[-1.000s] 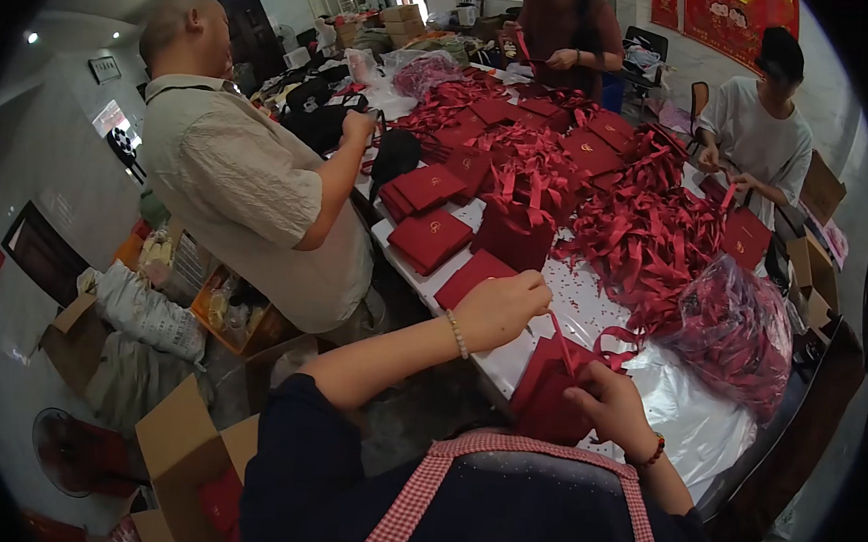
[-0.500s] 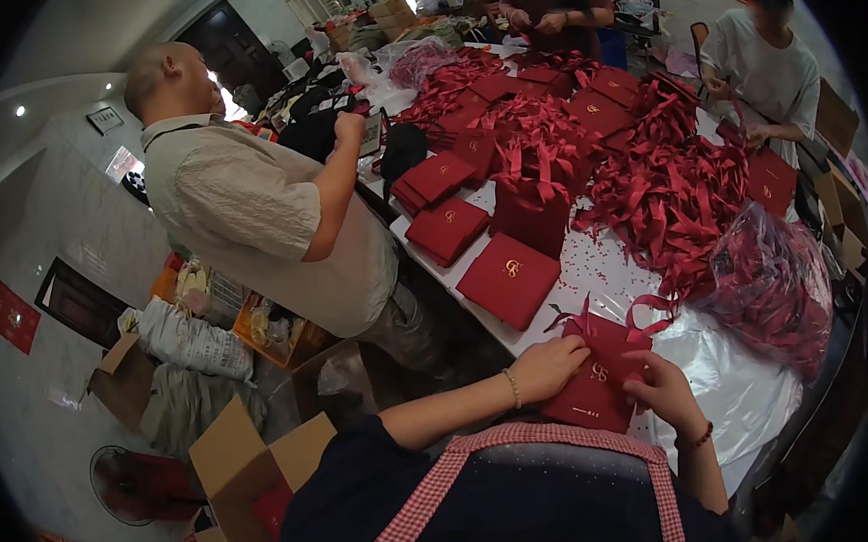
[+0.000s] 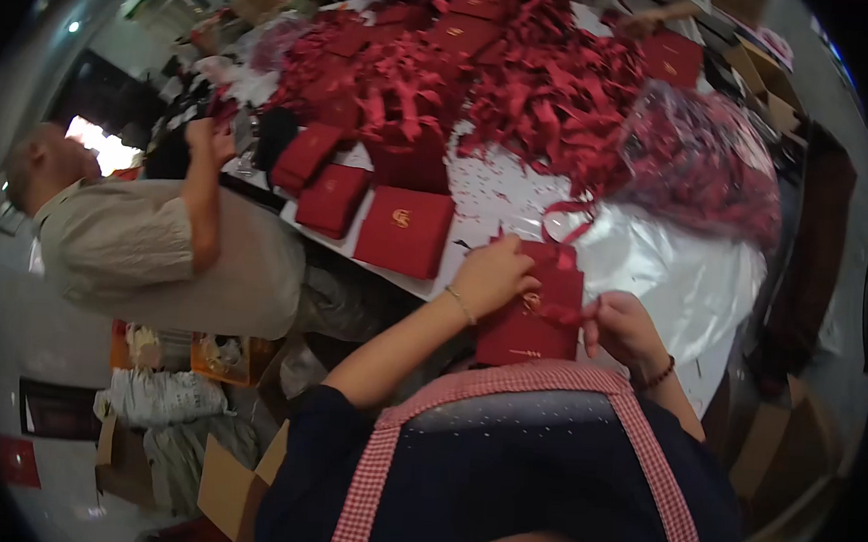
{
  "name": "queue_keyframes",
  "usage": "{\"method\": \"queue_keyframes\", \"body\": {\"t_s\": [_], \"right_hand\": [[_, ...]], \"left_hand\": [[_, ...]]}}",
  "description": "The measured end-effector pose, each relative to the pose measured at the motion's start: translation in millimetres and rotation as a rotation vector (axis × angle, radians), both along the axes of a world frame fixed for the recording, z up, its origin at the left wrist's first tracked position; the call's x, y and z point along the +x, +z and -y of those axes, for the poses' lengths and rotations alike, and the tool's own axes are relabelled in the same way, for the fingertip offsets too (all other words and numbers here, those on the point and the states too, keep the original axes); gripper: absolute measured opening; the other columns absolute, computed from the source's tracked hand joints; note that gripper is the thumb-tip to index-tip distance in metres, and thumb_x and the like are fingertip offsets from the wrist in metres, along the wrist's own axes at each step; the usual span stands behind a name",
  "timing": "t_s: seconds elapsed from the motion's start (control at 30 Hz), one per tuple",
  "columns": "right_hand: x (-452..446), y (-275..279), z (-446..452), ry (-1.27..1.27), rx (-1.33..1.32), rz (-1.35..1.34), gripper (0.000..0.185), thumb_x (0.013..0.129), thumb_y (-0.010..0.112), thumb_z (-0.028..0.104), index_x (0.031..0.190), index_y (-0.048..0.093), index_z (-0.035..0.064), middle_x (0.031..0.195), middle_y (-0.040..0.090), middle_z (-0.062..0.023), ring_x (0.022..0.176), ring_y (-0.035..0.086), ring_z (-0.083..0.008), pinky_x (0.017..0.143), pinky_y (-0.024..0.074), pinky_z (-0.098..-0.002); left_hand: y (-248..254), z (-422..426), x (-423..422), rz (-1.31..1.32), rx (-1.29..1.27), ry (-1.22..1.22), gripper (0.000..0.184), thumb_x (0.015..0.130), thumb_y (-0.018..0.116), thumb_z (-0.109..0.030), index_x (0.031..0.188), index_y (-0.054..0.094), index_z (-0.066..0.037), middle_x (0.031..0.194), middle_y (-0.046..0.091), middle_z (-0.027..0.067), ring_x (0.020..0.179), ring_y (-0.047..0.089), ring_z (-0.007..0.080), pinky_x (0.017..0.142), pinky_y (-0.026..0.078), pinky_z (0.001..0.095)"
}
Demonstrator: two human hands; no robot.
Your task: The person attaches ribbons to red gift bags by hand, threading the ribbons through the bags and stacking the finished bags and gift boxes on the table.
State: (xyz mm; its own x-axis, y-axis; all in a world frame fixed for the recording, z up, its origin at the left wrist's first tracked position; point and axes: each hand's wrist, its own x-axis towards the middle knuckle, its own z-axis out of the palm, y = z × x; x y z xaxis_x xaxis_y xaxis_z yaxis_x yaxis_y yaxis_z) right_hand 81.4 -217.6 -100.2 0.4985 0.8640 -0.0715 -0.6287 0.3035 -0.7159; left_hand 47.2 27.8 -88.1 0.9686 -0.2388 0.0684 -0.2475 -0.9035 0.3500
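Note:
A flat red gift bag (image 3: pixel 510 335) with gold lettering lies at the table's near edge, in front of my apron. My left hand (image 3: pixel 496 277) rests over its upper left part with fingers curled and closed on it; what the fingertips pinch is partly hidden. Across the bag's front runs a red ribbon (image 3: pixel 559 314), its right end pinched by my right hand (image 3: pixel 625 328) beside the bag's right edge. Another ribbon loop (image 3: pixel 568 220) stands up beyond the bag's top.
Stacks of red bags (image 3: pixel 407 232) lie to the left. Behind them spreads a heap of red ribbons (image 3: pixel 553 104). A clear plastic sack (image 3: pixel 704 163) of red material and plastic sheeting (image 3: pixel 668 270) lie at right. A person (image 3: pixel 167 245) stands left; another's hand (image 3: pixel 646 24) shows at the far side.
The view has tilted down and shifted right. My right hand, earlier at the bag's upper right, now pulls a ribbon over its front. My left hand stays on the bag.

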Motion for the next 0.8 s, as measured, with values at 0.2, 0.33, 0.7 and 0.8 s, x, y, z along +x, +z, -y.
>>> {"method": "queue_keyframes", "body": {"t_s": [0.2,0.33,0.7,0.8], "right_hand": [[-9,13,-19,-0.112,-0.240,0.071,0.019,0.091,0.047,0.017,0.084,0.056,0.0023,0.059,0.047,0.0007,0.045,0.039,-0.0046,0.042,0.0304,-0.0175],[-14,17,-32,-0.133,-0.475,0.284,0.021,0.091,0.045,0.017,0.080,0.054,0.0029,0.056,0.047,0.0017,0.044,0.040,-0.0046,0.041,0.0315,-0.0190],[-19,10,-46,-0.458,-0.791,1.017,0.016,0.082,0.051,0.020,0.077,0.053,0.0049,0.061,0.053,-0.0155,0.055,0.053,-0.0307,0.050,0.0406,-0.0378],[-19,10,-50,-0.503,-0.817,1.181,0.016,0.081,0.052,0.019,0.074,0.052,0.0051,0.062,0.055,-0.0142,0.057,0.056,-0.0306,0.050,0.0413,-0.0397]], "left_hand": [[37,-10,-5,-0.050,-0.157,-0.059,0.026,0.070,0.068,-0.023,0.086,0.061,-0.003,0.072,0.056,0.0116,0.071,0.056,0.0284,0.062,0.045,0.0355],[63,-2,-7,-0.254,0.017,0.011,0.025,0.073,0.064,-0.027,0.082,0.061,-0.005,0.077,0.060,0.0109,0.077,0.058,0.0288,0.066,0.046,0.0368],[54,7,-9,-0.210,-0.234,-0.040,0.028,0.074,0.064,-0.016,0.100,0.063,-0.005,0.083,0.063,0.0118,0.072,0.061,0.0236,0.065,0.047,0.0315],[47,1,-5,-0.294,-0.322,-0.042,0.033,0.074,0.065,-0.012,0.105,0.062,-0.005,0.081,0.063,0.0110,0.069,0.060,0.0177,0.063,0.047,0.0281]]}}
